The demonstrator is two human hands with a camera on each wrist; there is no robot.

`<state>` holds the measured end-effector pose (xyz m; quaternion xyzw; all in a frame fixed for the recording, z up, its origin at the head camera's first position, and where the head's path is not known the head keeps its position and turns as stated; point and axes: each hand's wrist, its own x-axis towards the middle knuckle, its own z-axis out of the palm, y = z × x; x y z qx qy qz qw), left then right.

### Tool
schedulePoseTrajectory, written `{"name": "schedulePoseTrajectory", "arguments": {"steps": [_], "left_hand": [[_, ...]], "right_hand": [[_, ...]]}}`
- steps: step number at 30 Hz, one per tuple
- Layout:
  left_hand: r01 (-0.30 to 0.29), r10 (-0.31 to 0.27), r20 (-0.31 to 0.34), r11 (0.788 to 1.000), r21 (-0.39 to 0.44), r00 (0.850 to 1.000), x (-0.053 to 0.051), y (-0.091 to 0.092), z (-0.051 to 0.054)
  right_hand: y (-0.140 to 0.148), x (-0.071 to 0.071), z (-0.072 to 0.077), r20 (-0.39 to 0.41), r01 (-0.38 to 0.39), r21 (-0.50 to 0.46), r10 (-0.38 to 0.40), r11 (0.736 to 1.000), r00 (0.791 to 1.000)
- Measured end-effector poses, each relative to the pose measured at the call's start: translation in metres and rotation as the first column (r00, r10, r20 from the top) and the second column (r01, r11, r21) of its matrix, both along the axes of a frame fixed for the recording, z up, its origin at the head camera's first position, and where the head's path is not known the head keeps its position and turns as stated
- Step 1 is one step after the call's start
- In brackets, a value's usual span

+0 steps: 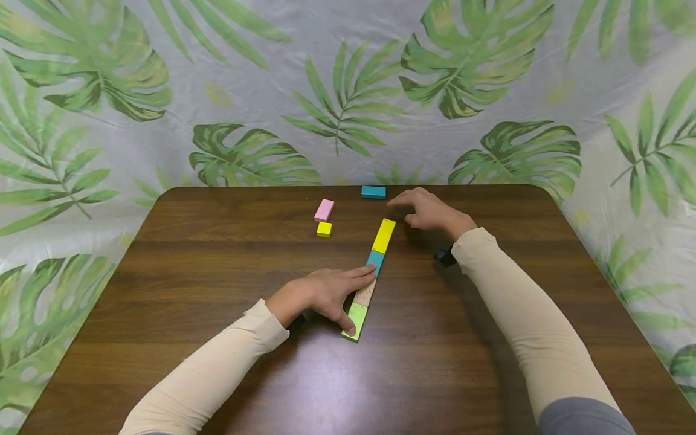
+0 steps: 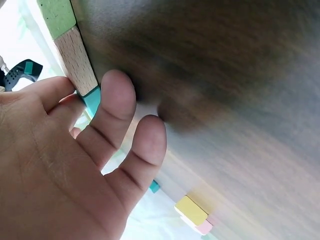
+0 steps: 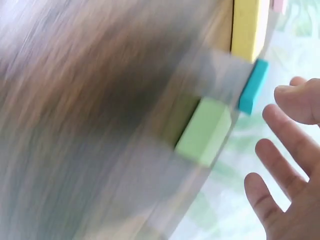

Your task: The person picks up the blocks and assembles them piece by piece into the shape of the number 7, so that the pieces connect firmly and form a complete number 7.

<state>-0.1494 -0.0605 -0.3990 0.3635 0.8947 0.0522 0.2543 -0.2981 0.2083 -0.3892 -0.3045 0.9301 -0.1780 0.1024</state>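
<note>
A straight row of blocks lies on the table: a light green block [image 1: 357,315] at the near end, then a plain wood block [image 1: 365,294], a blue block [image 1: 376,258] and a yellow block [image 1: 384,235] at the far end. My left hand [image 1: 326,292] rests over the row from the left, thumb on the light green block and fingertips at the blue one. Beyond the yellow end, my right hand [image 1: 429,208] hovers with fingers spread and nothing held. In the right wrist view a separate green block [image 3: 206,131] lies near that hand; the head view hides it.
A second blue block [image 1: 373,193] lies by the table's back edge, left of my right hand. A pink block [image 1: 324,209] and a small yellow block [image 1: 324,229] sit left of the row's far end. A leaf-patterned sheet [image 1: 342,90] hangs behind the table.
</note>
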Motion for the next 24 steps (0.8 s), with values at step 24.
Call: {"name": "schedulePoseTrajectory", "arguments": {"steps": [24], "left_hand": [[0.012,-0.012,-0.011,1.0,0.014,1.0,0.0,-0.001,-0.002]], "right_hand": [[0.05,-0.004,-0.012,0.115,0.198,-0.051,-0.191,0.979,0.975]]}}
